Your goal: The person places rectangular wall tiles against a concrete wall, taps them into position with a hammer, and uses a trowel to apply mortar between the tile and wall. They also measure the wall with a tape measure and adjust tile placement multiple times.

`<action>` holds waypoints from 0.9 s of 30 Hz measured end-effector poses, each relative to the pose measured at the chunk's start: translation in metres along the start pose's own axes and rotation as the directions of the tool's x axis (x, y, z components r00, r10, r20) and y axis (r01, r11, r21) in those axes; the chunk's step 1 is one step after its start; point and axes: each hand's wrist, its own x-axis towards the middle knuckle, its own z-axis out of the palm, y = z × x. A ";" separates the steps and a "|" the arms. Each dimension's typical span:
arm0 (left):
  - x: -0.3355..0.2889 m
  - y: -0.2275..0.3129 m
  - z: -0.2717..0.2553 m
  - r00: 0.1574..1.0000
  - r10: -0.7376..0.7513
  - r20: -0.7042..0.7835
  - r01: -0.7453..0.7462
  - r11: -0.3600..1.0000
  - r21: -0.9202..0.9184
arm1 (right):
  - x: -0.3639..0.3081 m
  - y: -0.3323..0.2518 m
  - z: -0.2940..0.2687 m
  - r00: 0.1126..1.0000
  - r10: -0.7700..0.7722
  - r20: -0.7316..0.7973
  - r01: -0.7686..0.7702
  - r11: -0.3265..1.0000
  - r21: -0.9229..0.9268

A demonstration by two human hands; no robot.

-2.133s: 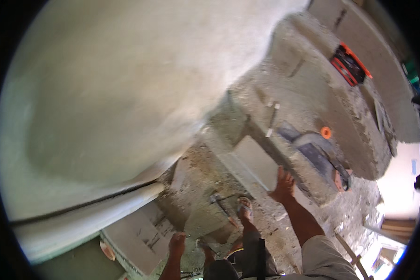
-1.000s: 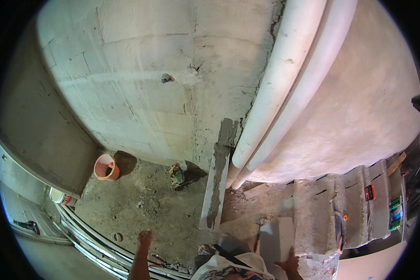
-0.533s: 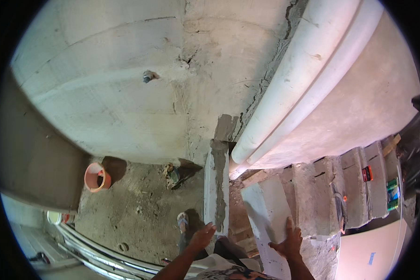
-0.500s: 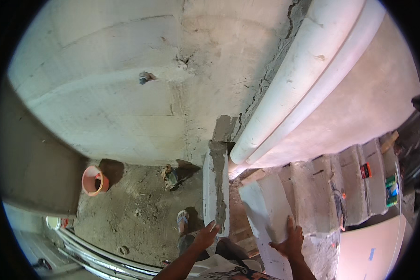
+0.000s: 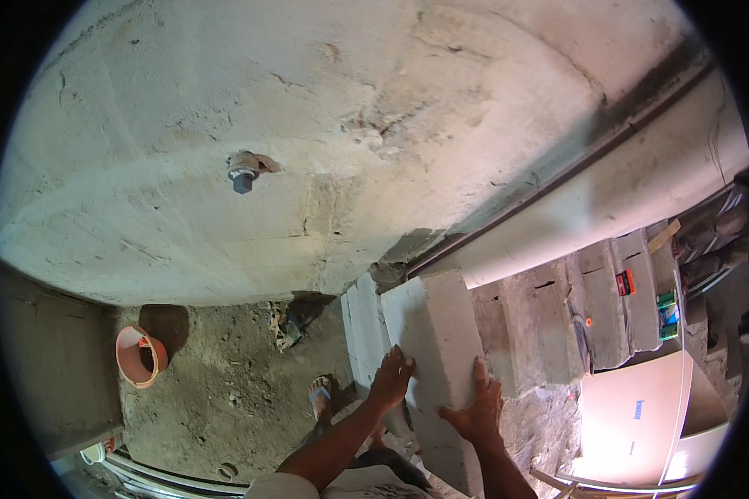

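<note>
A long pale building block [image 5: 451, 333] lies tilted in front of me, grey-white on its upper face. My left hand [image 5: 391, 378] presses on its left side, fingers bent against the edge. Across from it, my right hand [image 5: 476, 409] grips the right part, with thumb and fingers spread over the upper face and right edge. Together they hold the block between them. Close against its left stands a low row of pale blocks [image 5: 359, 324], its top partly covered by the held block.
Concrete steps [image 5: 537, 320] rise at the right, with a red-and-black packet [image 5: 625, 283] and green packets [image 5: 667, 314] on them. An orange bucket [image 5: 140, 358] stands left on the dirt floor, near debris [image 5: 286, 328]. A fitting [image 5: 242, 173] protrudes from the wall.
The block has moved up and left, over the low row. My left hand has left the row's top and now holds the block's left side. The view has shifted too.
</note>
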 end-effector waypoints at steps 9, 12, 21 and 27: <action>0.040 0.006 -0.030 0.999 -0.012 -0.053 0.009 0.997 -0.071 | 0.030 -0.048 0.019 0.998 0.060 -0.023 -0.057 0.994 0.090; 0.051 0.005 -0.030 0.998 -0.020 -0.066 0.013 0.993 -0.116 | 0.038 -0.057 0.022 0.997 0.073 -0.037 -0.070 0.995 0.077; 0.057 0.007 -0.034 0.995 -0.084 -0.061 0.064 0.960 -0.274 | 0.049 -0.067 0.029 0.997 0.076 -0.034 -0.075 0.997 0.024; 0.059 0.011 -0.039 0.983 -0.184 -0.012 0.165 0.907 -0.388 | 0.052 -0.066 0.035 0.997 0.067 -0.028 -0.066 0.997 0.039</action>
